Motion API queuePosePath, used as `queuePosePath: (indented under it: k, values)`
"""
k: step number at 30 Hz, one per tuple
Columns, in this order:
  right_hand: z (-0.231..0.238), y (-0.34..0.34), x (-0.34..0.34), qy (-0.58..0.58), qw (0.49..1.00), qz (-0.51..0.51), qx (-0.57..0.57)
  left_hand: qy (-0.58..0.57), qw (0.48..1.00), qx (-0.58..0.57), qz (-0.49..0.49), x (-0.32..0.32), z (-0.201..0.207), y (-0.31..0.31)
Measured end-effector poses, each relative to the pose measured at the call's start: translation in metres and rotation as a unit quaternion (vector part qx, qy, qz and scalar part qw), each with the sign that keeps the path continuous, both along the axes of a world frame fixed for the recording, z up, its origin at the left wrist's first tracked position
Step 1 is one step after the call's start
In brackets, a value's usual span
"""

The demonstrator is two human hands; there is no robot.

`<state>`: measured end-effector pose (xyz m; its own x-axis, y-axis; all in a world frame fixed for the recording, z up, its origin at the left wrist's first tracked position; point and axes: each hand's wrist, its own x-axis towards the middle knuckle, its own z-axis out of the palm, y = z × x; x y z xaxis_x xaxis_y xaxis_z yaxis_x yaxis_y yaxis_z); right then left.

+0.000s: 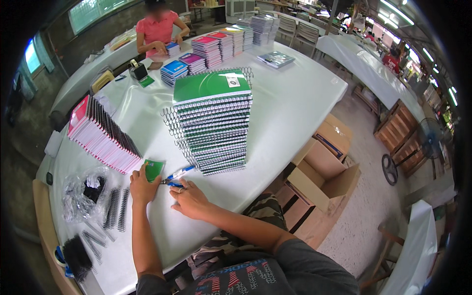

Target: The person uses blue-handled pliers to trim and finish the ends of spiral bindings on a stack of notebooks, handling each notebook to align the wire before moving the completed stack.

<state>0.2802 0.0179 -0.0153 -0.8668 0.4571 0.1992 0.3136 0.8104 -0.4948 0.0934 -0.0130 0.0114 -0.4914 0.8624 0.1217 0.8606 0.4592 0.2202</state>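
My left hand [141, 189] is closed on a small green notebook [154, 170] at the near side of the table, fingers along its lower left edge. Just to the right, my right hand [191, 200] grips blue-handled pliers [173, 184], whose jaws point left at the notebook's near edge. Beyond the pliers lies a blue and white slender tool [181, 172], its kind not clear. A tall stack of green spiral notebooks [212, 88] rises past my right hand, with wire coils sticking out at its sides. Part of the pliers is hidden under my fingers.
Leaning pink-covered notebooks [105, 140] stand on the left. Loose black coils [115, 209] and a clear plastic bag [81, 191] lie nearer. Across the white table [295, 98], a person in pink [156, 30] handles notebooks beside several stacks [205, 50]. Open cardboard boxes [322, 172] sit right.
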Motion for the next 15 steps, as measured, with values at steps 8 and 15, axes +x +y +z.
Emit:
queuePosePath:
  k: [8,15]
  values:
    - [-0.012,0.015,0.011,0.087,0.986,-0.087,0.114,0.011,0.999,0.001,0.039,0.02,0.002,-0.005]
    - [0.016,-0.055,0.098,-0.119,0.771,0.211,-0.589,0.034,0.994,-0.085,0.054,0.098,0.017,-0.087]
